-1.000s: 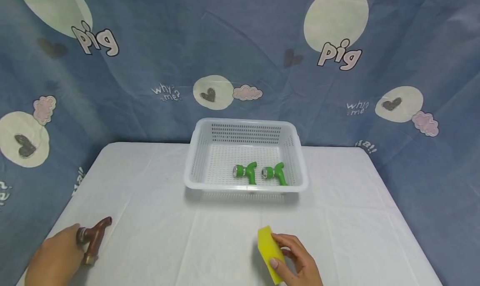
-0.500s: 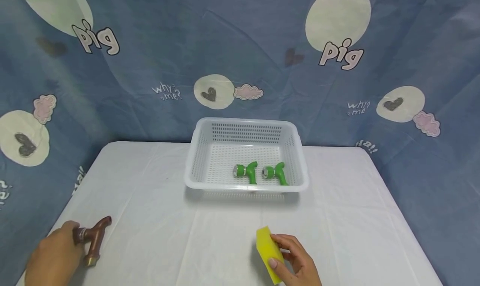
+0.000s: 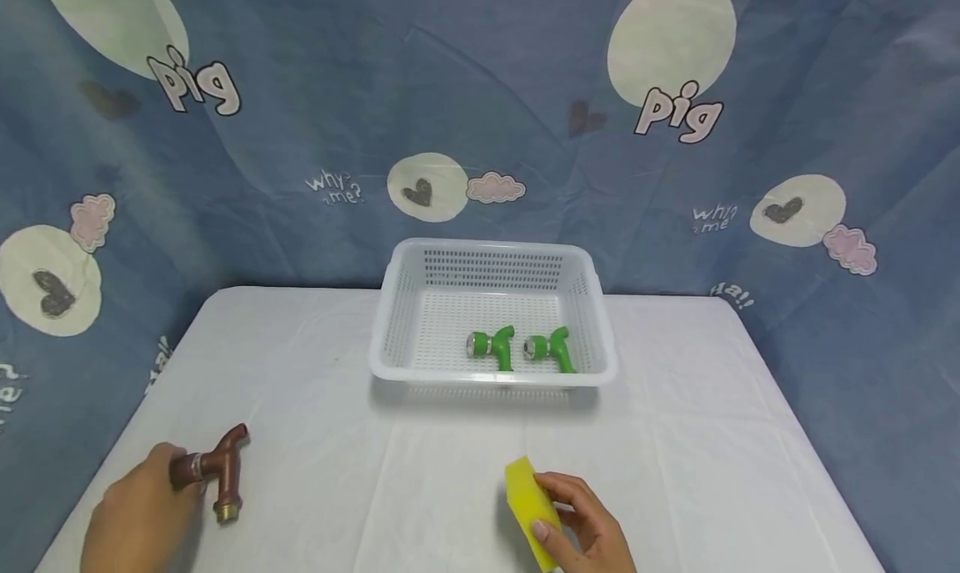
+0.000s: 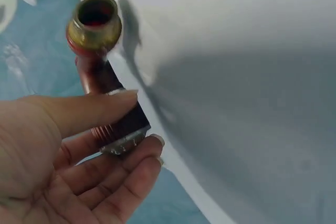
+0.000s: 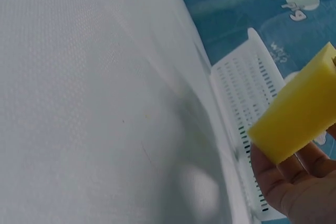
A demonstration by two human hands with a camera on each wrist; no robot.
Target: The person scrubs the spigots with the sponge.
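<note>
At the front left of the table, my left hand [image 3: 142, 510] grips a dark reddish-brown tap [image 3: 225, 464] by its wide end. The tap's brass-coloured mouth [image 4: 94, 27] faces the left wrist camera, with the thumb across its body. Near the front middle, my right hand [image 3: 588, 527] pinches a yellow sponge block [image 3: 531, 506] between thumb and fingers, tilted and held over the cloth. The sponge's far side is hidden in the head view. Two green taps [image 3: 491, 345] lie side by side in the white basket [image 3: 495, 379], apart from both hands.
The basket stands at the back middle of a table covered with a white cloth [image 3: 315, 439]. Behind and around the table hangs a blue printed curtain [image 3: 300, 98]. White cloth lies between the two hands and in front of the basket.
My left hand has moved right and slightly forward with the brown tap, which has turned a little. My right hand and the sponge have shifted slightly left.
</note>
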